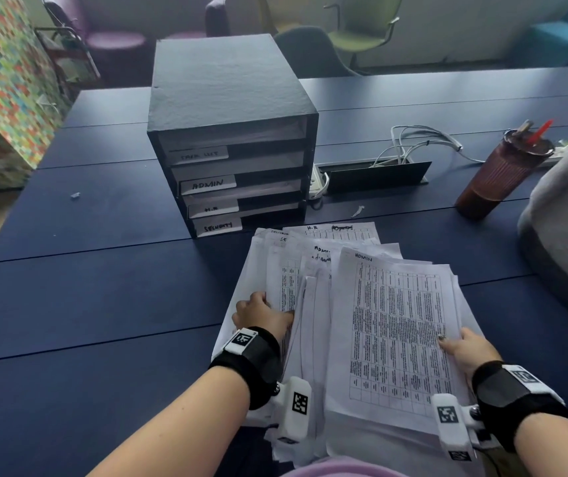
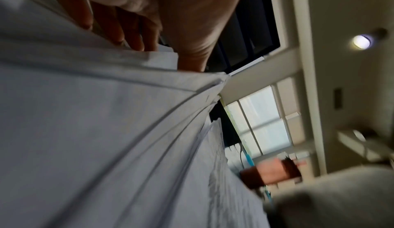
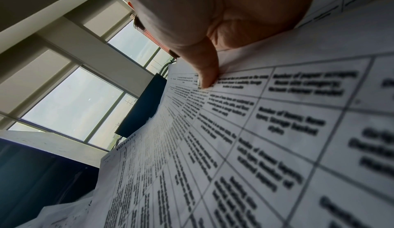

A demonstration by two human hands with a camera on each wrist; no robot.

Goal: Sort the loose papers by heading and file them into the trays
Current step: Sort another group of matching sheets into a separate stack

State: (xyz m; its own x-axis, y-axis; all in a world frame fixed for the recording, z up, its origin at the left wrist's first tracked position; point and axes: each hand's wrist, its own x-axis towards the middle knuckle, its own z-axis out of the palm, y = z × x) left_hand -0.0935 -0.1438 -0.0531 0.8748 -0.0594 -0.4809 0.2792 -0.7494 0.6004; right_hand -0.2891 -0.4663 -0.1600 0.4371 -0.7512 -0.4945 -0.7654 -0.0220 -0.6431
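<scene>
A loose pile of printed papers lies fanned on the dark blue table in front of me; the top sheet is headed ADMIN. My left hand grips a wad of sheets at the pile's left side, its fingers curled in between the paper edges. At the top stack's right edge my right hand holds on, thumb pressed on the printed table. Beyond the pile stands a black tray unit with labels TASK LIST, ADMIN, H.R and SECURITY.
A brown tumbler with a red straw stands at the right. Behind the pile is a cable slot with white cables. A grey fabric mass fills the right edge. Small white scraps lie on the table; chairs stand beyond it.
</scene>
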